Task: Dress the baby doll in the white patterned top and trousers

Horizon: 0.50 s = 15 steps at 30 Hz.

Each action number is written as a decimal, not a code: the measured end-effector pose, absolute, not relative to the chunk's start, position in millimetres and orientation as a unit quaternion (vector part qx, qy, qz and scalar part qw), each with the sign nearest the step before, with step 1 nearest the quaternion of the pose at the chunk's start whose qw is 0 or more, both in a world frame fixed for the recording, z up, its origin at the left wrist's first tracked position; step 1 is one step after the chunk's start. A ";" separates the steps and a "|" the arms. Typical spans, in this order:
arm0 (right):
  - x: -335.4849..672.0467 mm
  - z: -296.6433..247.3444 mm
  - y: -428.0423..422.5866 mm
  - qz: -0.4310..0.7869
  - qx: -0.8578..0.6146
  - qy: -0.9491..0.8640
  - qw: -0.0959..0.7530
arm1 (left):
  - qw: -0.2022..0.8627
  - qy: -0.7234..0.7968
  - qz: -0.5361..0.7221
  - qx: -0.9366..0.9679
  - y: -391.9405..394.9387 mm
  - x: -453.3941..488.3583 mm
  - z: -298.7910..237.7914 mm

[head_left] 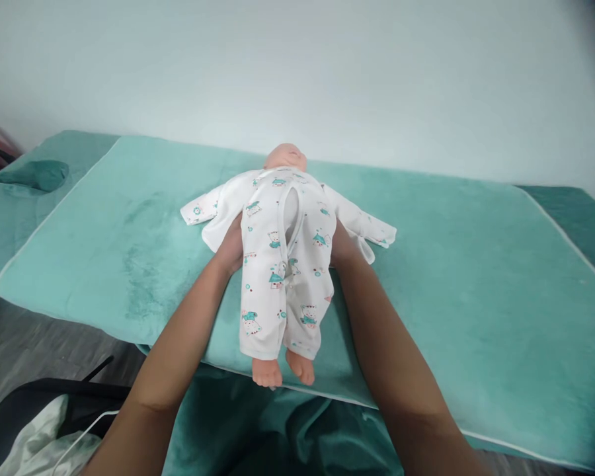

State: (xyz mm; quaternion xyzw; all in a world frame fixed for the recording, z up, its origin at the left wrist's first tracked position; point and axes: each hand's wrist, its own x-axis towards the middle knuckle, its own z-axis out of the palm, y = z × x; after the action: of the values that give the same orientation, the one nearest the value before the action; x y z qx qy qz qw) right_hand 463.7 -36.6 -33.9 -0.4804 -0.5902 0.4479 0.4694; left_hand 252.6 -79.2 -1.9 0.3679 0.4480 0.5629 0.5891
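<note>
A green-covered bed [476,297] is backed by a pale wall [297,73]; a clothed doll [262,244] is flanked by left hand [234,244] and right hand [343,244], whose closure cannot be told.

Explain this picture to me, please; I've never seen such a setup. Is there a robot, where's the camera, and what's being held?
No robot here: these are a person's two bare hands. There is one picture, from a camera worn on that person's head, looking forward and down.

On a long table with a teal, velvety cover lies a pale pinkish baby doll, its feet toward the person. It has white cloth clothing with a small teal print, sleeves spread to both sides.

The left hand and right hand are at either side of the doll. Cloth hides the fingers, so I can't tell how they hold it.
</note>
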 end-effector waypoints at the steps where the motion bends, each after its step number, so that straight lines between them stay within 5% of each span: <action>1: 464.1 -36.2 -35.8 0.433 -0.487 -0.594 0.471 | 0.571 0.446 0.566 0.393 -79.4 252.2 -4.2; 15: 459.3 -31.1 -40.6 0.457 -0.481 -0.550 0.507 | 0.546 0.434 0.594 0.401 -74.3 253.4 -17.3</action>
State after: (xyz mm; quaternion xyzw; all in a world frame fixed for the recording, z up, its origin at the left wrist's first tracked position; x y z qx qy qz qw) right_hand 459.3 -40.6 -31.1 -0.4812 -0.5504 0.4568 0.5068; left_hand 253.4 -74.3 -17.3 0.4014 0.4338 0.5938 0.5460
